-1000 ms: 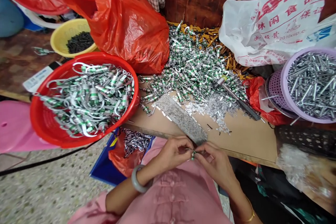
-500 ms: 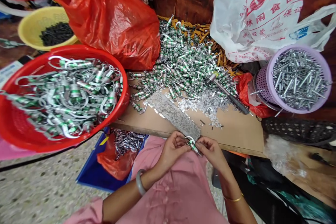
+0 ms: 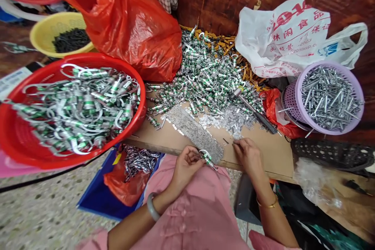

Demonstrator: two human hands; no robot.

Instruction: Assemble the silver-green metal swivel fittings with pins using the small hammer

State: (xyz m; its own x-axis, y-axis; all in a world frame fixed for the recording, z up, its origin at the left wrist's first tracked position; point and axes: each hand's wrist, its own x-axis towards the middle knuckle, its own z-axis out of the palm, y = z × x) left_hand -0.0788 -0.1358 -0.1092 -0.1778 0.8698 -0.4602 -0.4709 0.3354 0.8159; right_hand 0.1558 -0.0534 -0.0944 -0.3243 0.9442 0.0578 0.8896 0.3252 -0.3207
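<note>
My left hand [image 3: 187, 164] is closed on a small green-and-silver metal fitting with a curved white hook [image 3: 207, 157], held over my lap at the board's front edge. My right hand [image 3: 249, 156] rests at the tabletop with its fingertips pinched together; whatever is between them is too small to make out. Just beyond those fingertips lie many tiny flat metal plates [image 3: 234, 119]. Between the hands and the heap, a grey speckled slab [image 3: 195, 131] lies slantwise on the brown board [image 3: 272, 152]. A large pile of similar green-and-silver fittings [image 3: 208, 74] covers the back.
At left stands a red basket [image 3: 142, 113] full of fittings, with a yellow basket [image 3: 39, 43] of black pieces behind. A hammer [image 3: 254, 111] lies across the plates. A purple basket [image 3: 294, 97] of metal pins stands right, near a white plastic bag [image 3: 263, 39].
My right hand has let go of the fitting and moved right, onto the board by the small plates. My left hand keeps the fitting and has shifted slightly left.
</note>
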